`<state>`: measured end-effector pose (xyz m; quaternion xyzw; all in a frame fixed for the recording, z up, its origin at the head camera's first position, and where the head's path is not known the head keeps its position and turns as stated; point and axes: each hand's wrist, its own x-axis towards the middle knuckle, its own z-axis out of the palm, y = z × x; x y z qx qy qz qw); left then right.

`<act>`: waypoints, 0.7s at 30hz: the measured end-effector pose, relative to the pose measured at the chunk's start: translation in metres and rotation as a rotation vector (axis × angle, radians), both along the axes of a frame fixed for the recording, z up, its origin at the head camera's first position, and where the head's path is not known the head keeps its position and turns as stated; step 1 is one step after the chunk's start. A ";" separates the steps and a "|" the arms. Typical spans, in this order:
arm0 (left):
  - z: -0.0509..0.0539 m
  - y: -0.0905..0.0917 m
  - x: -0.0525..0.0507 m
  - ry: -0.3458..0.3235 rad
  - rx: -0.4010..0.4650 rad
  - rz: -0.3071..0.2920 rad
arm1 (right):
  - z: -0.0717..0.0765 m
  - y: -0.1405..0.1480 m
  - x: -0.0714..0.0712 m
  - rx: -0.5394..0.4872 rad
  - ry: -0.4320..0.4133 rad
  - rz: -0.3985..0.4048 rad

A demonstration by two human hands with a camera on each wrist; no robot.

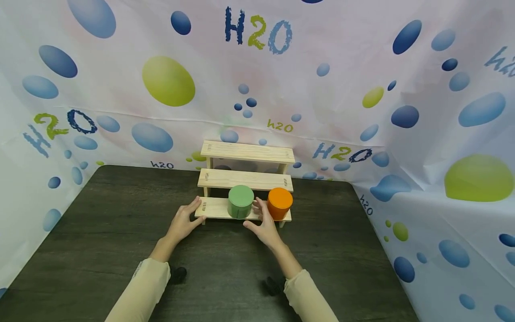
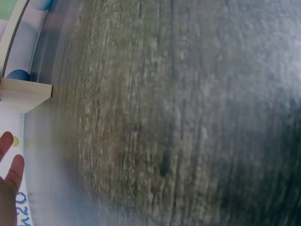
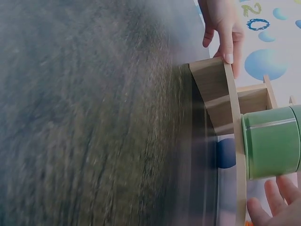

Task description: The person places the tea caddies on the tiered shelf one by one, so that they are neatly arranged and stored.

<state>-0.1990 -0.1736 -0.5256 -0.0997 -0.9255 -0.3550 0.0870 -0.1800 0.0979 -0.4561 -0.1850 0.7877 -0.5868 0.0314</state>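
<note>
A wooden three-step shelf point(image 1: 245, 179) stands on the dark table against the printed backdrop. On its lowest step sit a green round canister point(image 1: 240, 203) and, to its right, an orange round canister point(image 1: 279, 203). My left hand point(image 1: 183, 223) holds the left end of the lowest step, thumb at the front corner and fingers towards the back. Between the canisters reaches my right hand point(image 1: 263, 228), its fingertips at the green canister's right side and the thumb held away in front. In the right wrist view those fingers point(image 3: 275, 195) lie loosely beside the green canister point(image 3: 273, 143).
The dark wood-grain table point(image 1: 217, 277) spreads out around the shelf. A white backdrop point(image 1: 257, 85) with blue and green spots and H2O lettering rises behind and along both sides. The middle and top steps are above the canisters.
</note>
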 end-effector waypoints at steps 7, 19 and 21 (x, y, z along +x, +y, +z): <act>-0.001 0.001 -0.001 -0.005 0.009 0.007 | 0.001 0.010 0.003 0.014 -0.025 0.061; 0.001 0.000 0.005 0.007 0.060 0.026 | 0.005 0.028 0.014 0.045 -0.037 0.125; 0.000 -0.001 0.008 0.004 0.054 0.031 | 0.006 0.032 0.017 0.048 -0.043 0.131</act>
